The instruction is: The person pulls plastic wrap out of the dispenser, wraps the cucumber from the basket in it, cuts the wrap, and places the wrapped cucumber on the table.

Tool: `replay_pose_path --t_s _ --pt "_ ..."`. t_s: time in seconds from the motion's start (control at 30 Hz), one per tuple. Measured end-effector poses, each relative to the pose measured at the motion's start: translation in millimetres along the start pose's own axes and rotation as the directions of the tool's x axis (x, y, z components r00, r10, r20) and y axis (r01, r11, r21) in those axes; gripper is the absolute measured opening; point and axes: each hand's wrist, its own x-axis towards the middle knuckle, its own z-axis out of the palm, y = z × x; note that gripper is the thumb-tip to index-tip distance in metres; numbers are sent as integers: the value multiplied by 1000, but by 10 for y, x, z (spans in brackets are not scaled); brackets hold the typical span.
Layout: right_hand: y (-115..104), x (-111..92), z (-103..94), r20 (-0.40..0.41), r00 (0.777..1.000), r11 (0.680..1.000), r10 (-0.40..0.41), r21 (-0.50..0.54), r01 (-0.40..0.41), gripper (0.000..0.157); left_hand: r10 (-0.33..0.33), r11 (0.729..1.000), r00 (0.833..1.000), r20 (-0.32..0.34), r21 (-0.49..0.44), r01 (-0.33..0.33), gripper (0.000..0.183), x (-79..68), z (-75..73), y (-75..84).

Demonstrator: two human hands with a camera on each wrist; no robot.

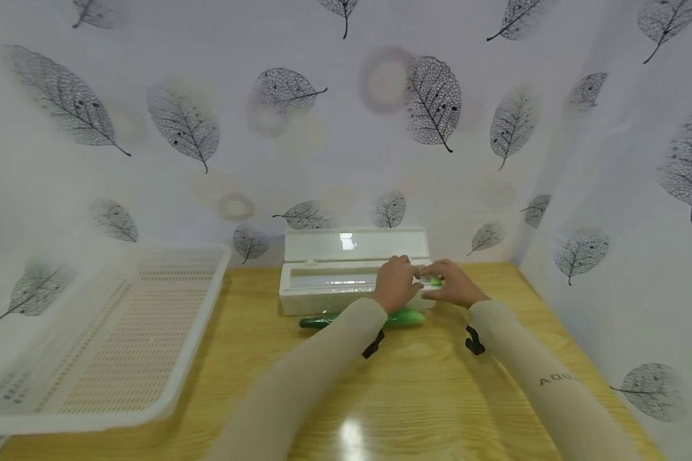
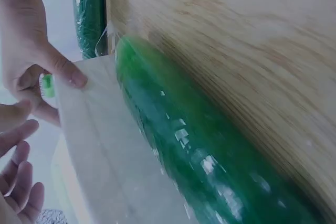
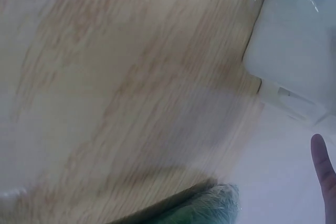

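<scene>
A long white cling film box (image 1: 352,301) stands at the back of the table with its lid (image 1: 317,245) raised. My right hand (image 1: 452,285) grips the box's right end, its thumb on the front wall and its fingers behind. Under that hand shows a small green slider (image 2: 48,85). My left hand (image 1: 396,282) is over the box beside the right, fingers loosely bent; in the left wrist view its fingers (image 2: 21,177) hold nothing visible. A film-wrapped cucumber (image 2: 178,129) lies along the front of the box, partly covered by the left forearm in the head view.
A second wrapped cucumber (image 2: 89,14) lies beyond the box's right end, hidden in the head view by the right arm. On the left stands a large white perforated basket (image 1: 198,333). A leaf-patterned curtain (image 1: 346,153) hangs behind the wooden table (image 1: 415,397).
</scene>
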Motion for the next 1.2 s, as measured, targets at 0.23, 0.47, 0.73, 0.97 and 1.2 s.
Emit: replay_pose_path --t_s 0.23,0.47,0.73,0.97,1.2 --pt "-12 -1 4 -19 999 1000 -26 12 26 43 -32 999 999 -3 24 32 21 216 236 121" --pt "-47 -18 -23 -22 1000 1000 -3 -4 3 40 -24 996 999 -28 84 26 26 273 321 198" --pt "-75 -24 -24 0 998 997 68 32 -68 48 -5 999 991 131 -30 9 16 355 210 114" --pt "-96 -16 -39 24 995 996 94 -4 -94 55 49 999 986 161 -10 -48 18 372 211 49" --pt "-106 -19 -42 31 997 997 64 -39 -63 54 69 998 985 160 3 -70 20 326 199 0"
